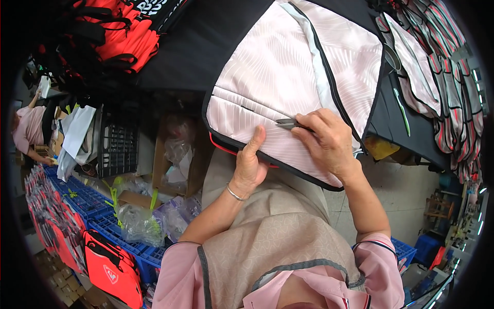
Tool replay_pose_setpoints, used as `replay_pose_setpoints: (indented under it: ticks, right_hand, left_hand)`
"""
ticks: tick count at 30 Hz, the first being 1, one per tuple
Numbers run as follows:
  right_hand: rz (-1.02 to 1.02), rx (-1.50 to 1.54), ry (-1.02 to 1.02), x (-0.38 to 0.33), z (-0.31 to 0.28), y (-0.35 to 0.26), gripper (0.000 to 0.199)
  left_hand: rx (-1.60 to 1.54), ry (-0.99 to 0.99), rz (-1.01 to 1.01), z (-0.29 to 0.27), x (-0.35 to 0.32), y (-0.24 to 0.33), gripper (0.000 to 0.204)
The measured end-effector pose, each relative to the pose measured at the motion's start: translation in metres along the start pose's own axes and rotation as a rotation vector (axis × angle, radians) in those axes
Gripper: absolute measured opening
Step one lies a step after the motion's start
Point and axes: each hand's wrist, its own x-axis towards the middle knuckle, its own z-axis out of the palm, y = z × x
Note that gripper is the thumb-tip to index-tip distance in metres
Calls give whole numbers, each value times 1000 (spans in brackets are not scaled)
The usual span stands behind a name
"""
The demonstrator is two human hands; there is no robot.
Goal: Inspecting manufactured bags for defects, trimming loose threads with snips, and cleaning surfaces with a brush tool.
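Observation:
A pale pink patterned fabric bag with black bound edges lies across the black-covered table, its near part hanging over the edge toward my lap. A long black zipper runs down its right side, with white lining showing along it. My left hand grips the near bound edge, thumb on top and the other fingers hidden beneath. In my right hand is a pair of small dark thread snips, the tips pointing left just above a seam. A bit of red shows under the bag's near edge.
Red bags with black straps are heaped at the far left of the black table. To the right lie more pink pieces and a green-and-white brush. Left are a carton, blue crates, a red bag and another person.

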Motion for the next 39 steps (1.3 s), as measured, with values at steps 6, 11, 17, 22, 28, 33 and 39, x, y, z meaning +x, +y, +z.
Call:
replay_pose_setpoints:
  ticks: [6, 11, 17, 22, 28, 33, 39]
  right_hand:
    - [112, 90, -21, 9, -2, -4, 22]
    - [208, 72, -57, 27, 28, -8, 37]
    - [538, 319, -71, 28, 22, 16, 47]
    - [541, 351, -189, 24, 53, 13, 61]
    - [472, 442, 48, 9, 43, 19, 34]
    - [119, -57, 97, -22, 16, -1, 25]
    - [230, 107, 140, -24, 27, 18, 17]
  left_hand:
    - [0, -3, 20, -3, 3, 1, 52]
    - [-10, -19, 17, -18, 3, -6, 52]
    - [12, 28, 101, -7, 3, 7, 55]
    - [-41, 116, 16, -28, 3, -35, 55]
    - [-76, 79, -81, -14, 2, -28, 50]
    - [-91, 37, -68, -2, 0, -19, 50]
    - [-81, 47, -100, -6, -2, -24, 49]
